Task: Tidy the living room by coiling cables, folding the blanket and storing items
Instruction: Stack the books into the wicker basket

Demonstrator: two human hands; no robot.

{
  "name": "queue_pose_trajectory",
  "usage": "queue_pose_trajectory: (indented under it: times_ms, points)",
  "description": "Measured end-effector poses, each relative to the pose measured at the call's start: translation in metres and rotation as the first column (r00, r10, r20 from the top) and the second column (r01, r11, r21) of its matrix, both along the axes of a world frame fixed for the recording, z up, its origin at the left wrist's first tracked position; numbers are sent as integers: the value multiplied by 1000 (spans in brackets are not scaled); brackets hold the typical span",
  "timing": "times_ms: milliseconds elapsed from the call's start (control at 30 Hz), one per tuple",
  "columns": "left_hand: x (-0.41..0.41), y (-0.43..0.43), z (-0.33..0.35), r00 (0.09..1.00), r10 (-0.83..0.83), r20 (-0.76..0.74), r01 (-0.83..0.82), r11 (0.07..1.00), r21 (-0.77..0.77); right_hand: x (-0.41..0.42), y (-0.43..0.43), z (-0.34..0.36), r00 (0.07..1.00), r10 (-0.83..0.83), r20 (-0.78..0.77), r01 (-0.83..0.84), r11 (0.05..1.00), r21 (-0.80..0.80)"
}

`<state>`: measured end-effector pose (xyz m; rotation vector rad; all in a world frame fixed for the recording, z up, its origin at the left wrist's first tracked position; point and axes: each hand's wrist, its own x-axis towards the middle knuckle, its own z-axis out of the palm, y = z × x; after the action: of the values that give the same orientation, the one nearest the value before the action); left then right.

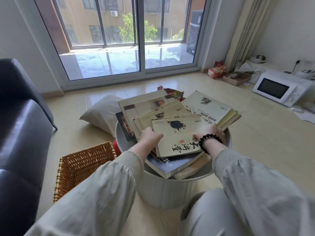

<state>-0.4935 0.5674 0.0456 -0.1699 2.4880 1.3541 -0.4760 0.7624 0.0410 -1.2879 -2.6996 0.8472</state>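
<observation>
Fingers (158,135) of the left hand (150,136) curl, pressed together, over the left edge of the top book (177,133), a cream volume with a black ink blot on its cover; those of the right hand (215,132), bead bracelet (207,142) at the wrist, bend down over the book's right edge, their tips hidden behind it, so how far they wrap under cannot be told. Both hands thus grip the same volume from opposite sides. It crowns a loose fan of books (204,106) on the round white bench (163,193), mid-scene, several overhanging the far and right rim. Step in hand, as judged: gathering the books for storage. To do it well, square the fanned volumes into one block before lifting, keep both grips level so the glossy covers do not slide, and take a few at a time. A wicker basket (81,169) stands on the floor just left of the bench, the likely receptacle; a pillow (102,113) lies on the floor beyond
</observation>
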Motion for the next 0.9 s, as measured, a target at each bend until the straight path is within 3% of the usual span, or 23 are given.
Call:
queue_pose_trajectory:
  times_ms: [133, 200, 267, 300, 400, 467, 533, 600, 767, 900]
  points:
    - [-7, -17, -1, 999, 35, -17, -35, 998, -58, -11, -9, 3, 999, -21, -50, 19, 999, -36]
    - [-9, -21, -1, 998, 22, -60, -27, 996, -86, -15, -13, 7, 998, 42, -52, -39, 997, 70]
    - [-10, -23, 1, 990, -27, -135, -5, 974, -228, -19, -17, 7, 990, 123, -64, -109, 976, 190]
    - [-10, -23, 2, 981, -89, -172, 19, 928, -371, -20, -19, 6, 984, 168, -62, -148, 957, 248]
    - [-13, -25, 4, 934, -311, -179, 79, 664, -744, -22, -24, -5, 969, 241, -52, -209, 916, 342]
    - [-18, -28, 6, 890, -417, -183, 81, 541, -837, -21, -28, -12, 972, 217, -91, -181, 937, 297]
    - [-21, -26, 7, 856, -491, -162, 118, 490, -864, -20, -34, -15, 967, 215, -138, -175, 951, 257]
    - [-21, -18, 7, 850, -510, -129, 178, 509, -842, -24, -41, -15, 958, 233, -166, -194, 956, 220]
    - [-24, -5, 9, 926, -367, -90, 186, 650, -737, -30, -44, -11, 963, 236, -130, -212, 962, 173]
    - [-26, -4, 8, 946, -315, -78, 161, 665, -729, -28, -40, -17, 942, 300, -149, -276, 947, 163]
